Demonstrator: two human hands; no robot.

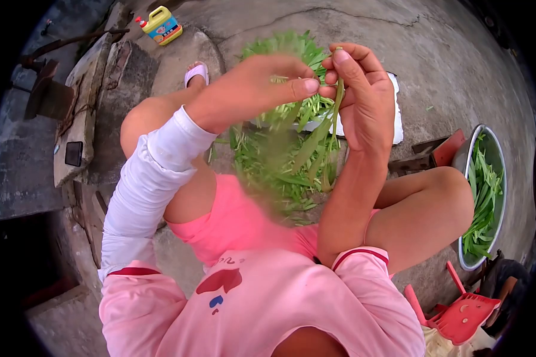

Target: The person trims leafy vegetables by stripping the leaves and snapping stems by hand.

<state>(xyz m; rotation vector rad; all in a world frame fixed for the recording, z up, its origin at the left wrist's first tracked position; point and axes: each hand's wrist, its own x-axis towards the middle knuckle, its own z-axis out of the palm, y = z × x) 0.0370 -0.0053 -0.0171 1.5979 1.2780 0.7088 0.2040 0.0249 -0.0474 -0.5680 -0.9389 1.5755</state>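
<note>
Near the top centre, my right hand [366, 89] is closed, thumb and fingers pinching a long leafy green stalk [337, 110] whose leaves hang down. My left hand [262, 86], in a white sleeve cover, meets it with thumb and index finger pinched together at the fingertips. A motion-smeared leafy green [275, 160] trails below my left hand; where it is gripped is hard to see. Behind and under both hands lies a heap of cut leafy greens [304, 47], with more loose greens [250, 157] on the ground between my legs.
A metal basin [499, 232] with long green leaves stands at the right. A red plastic chair [464, 318] is at lower right. White sheeting [396, 113] lies beside the heap. At upper left are a yellow jug [162, 27] and a phone [74, 153] on a stone ledge.
</note>
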